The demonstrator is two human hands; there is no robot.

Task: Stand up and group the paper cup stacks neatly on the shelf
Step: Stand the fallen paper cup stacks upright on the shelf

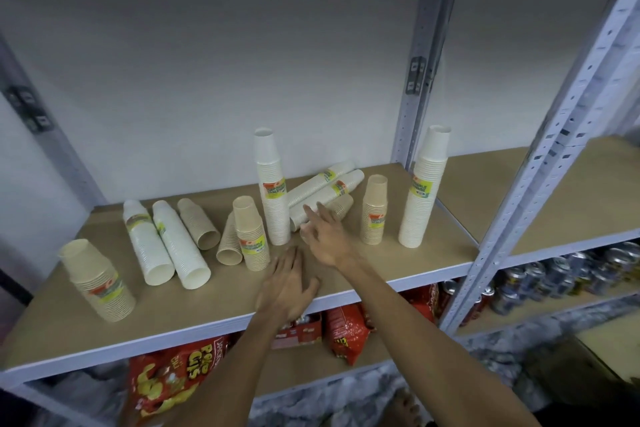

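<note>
Paper cup stacks are scattered over the wooden shelf (398, 256). A tall white stack (273, 191) stands in the middle and another tall white stack (423, 187) stands at the right. Short brown stacks stand at the left (98, 282), the centre (251, 234) and the right (374, 210). Two white stacks (166, 246) lie on their sides at the left, with brown stacks (199, 224) lying beside them. More stacks (325, 189) lie tipped behind the middle. My right hand (323, 236) reaches with straight fingers toward those lying stacks. My left hand (287, 284) hovers open over the shelf's front.
Grey metal uprights (540, 156) frame the shelf at the right, and another shelf board (588, 184) continues beyond them. Below are red snack bags (173, 374) and drink cans (561, 274). A bare foot (407, 409) shows at the bottom.
</note>
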